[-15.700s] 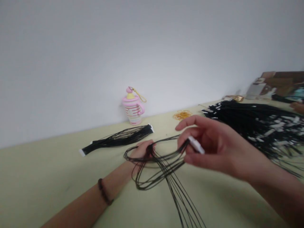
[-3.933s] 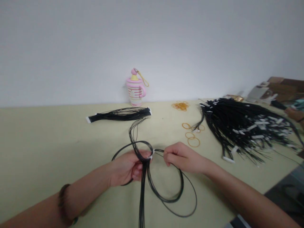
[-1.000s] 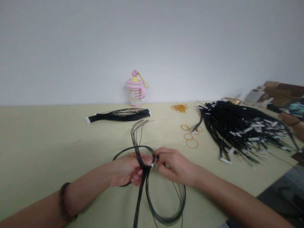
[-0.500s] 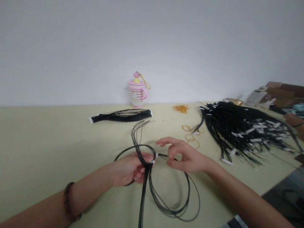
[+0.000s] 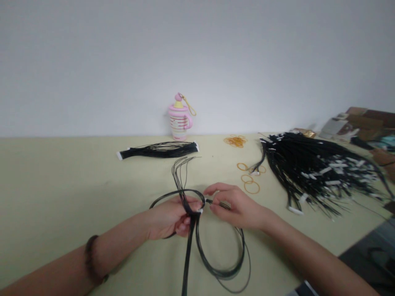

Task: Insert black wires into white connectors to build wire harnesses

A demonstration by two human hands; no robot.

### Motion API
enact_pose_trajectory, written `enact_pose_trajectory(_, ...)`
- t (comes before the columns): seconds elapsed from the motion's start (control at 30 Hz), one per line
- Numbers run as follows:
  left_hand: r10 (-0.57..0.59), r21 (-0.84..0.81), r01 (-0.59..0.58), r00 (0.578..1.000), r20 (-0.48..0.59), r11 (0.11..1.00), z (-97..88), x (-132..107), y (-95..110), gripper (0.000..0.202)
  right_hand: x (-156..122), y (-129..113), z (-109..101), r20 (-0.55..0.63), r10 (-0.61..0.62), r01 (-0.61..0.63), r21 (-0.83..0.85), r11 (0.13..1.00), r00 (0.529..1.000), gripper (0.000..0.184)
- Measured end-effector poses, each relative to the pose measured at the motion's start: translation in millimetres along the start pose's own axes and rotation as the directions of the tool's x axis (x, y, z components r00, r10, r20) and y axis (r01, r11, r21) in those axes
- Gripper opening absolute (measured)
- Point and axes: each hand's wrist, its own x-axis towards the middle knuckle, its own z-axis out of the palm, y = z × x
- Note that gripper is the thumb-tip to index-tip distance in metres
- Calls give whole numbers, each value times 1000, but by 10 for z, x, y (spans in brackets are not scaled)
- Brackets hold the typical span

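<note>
My left hand (image 5: pixel 168 217) is closed around a bundle of thin black wires (image 5: pixel 189 242) where the strands cross, pinching them at a small white connector (image 5: pixel 200 211). From there the wires loop down toward me and fan out away from me. My right hand (image 5: pixel 236 205) sits just right of that crossing, its thumb and fingers pinched on a strand of the same loop. Both hands rest low over the pale yellow table (image 5: pixel 61 197).
A tied black wire bundle (image 5: pixel 159 150) lies ahead, in front of a pink striped cup-shaped toy (image 5: pixel 180 118). A large heap of black wires with white connectors (image 5: pixel 317 168) fills the right. Yellow rubber bands (image 5: pixel 249 183) lie scattered between. Another person's hand (image 5: pixel 385 158) shows at far right.
Half a second ago my right hand's fingers were spread above the loop; now they have closed on a strand beside the crossing. My left hand has held its grip throughout.
</note>
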Motion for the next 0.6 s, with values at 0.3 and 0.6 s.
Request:
enact_pose_trajectory(0.3, 21, -167, -31, 998, -65, 985, -8, 57, -19, 22, 5, 43, 72, -41, -8, 5, -94, 996, 999, 10)
enact_pose_trajectory(0.6, 52, -143, -56, 998, -26, 988, -34, 100, -45, 17, 70, -71, 129, -341, -95, 30, -192, 981, 935, 9)
